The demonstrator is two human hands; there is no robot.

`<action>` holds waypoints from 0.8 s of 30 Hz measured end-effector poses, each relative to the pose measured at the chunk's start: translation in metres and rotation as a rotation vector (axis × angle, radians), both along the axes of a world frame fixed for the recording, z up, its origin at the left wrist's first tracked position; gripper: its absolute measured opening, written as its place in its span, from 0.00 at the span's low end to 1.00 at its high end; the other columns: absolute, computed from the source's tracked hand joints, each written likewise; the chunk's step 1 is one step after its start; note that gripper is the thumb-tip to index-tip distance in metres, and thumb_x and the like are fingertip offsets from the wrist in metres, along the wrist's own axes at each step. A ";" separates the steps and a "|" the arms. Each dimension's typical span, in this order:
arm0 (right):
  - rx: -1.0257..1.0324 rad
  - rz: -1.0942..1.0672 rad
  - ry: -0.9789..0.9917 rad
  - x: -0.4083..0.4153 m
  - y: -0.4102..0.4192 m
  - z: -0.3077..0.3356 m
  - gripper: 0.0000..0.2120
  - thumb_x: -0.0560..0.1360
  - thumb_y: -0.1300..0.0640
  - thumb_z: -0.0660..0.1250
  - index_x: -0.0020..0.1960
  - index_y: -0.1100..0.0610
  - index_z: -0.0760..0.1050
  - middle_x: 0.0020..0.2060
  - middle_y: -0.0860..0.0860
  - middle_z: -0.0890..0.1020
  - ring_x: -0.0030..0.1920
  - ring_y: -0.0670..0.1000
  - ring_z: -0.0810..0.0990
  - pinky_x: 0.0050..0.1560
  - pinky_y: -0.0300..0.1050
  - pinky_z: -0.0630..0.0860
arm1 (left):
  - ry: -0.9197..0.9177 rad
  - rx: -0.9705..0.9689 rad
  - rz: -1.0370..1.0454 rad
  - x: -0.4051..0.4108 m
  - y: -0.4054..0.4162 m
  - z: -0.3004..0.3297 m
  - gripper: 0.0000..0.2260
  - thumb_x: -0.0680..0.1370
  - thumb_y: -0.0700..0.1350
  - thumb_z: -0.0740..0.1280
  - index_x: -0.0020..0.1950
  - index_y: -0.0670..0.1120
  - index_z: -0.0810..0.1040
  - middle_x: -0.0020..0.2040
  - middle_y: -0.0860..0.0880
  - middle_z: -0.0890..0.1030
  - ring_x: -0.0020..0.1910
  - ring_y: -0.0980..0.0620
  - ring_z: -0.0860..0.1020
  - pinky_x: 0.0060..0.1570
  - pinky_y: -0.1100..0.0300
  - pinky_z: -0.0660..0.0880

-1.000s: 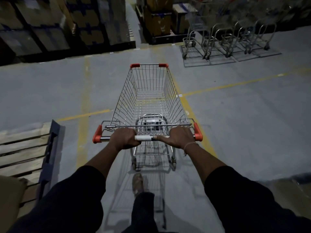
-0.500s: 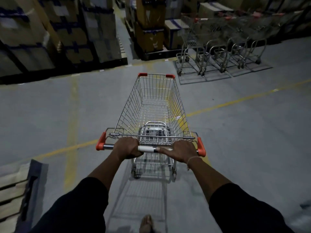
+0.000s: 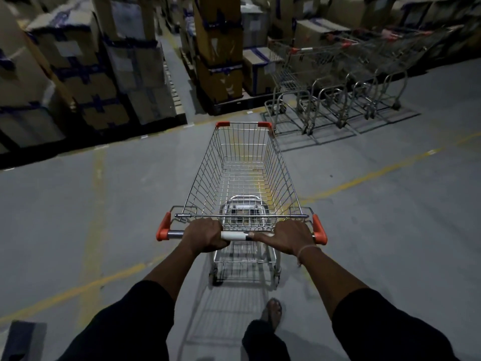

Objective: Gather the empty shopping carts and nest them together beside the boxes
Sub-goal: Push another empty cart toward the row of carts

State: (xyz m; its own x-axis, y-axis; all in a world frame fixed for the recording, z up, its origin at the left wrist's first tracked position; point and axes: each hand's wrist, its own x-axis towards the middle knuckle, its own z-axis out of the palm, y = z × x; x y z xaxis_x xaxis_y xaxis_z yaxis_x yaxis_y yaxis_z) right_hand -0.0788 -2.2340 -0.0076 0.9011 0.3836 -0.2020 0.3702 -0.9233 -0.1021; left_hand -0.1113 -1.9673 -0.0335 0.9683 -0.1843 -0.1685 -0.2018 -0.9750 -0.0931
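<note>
We are gripping the chrome handle bar point(image 3: 242, 235) of the empty wire-mesh shopping cart point(image 3: 246, 175) with left hand point(image 3: 205, 235) and right hand point(image 3: 286, 237); the nested chrome cart row point(image 3: 335, 82) ahead-right has drawn nearer, so docking is approaching.

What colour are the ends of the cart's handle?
Orange-red. The handle end caps on the cart show in the head view, one beside each hand.

I see a dim warehouse: tall stacks of taped cardboard boxes point(image 3: 78, 74) sit on pallets point(image 3: 179, 100) with a narrow aisle between them, yellow lines point(image 3: 364, 178) mark the bare grey concrete floor point(image 3: 78, 204), and nested shopping carts point(image 3: 338, 82) stand beside the boxes.
</note>
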 end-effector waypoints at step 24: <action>-0.031 0.080 -0.043 0.488 0.007 -0.001 0.42 0.66 0.13 0.46 0.28 0.52 0.68 0.25 0.49 0.74 0.28 0.50 0.74 0.32 0.44 0.61 | 0.026 -0.060 0.093 0.472 0.005 -0.001 0.25 0.72 0.69 0.64 0.50 0.49 0.83 0.44 0.48 0.85 0.42 0.46 0.83 0.44 0.54 0.80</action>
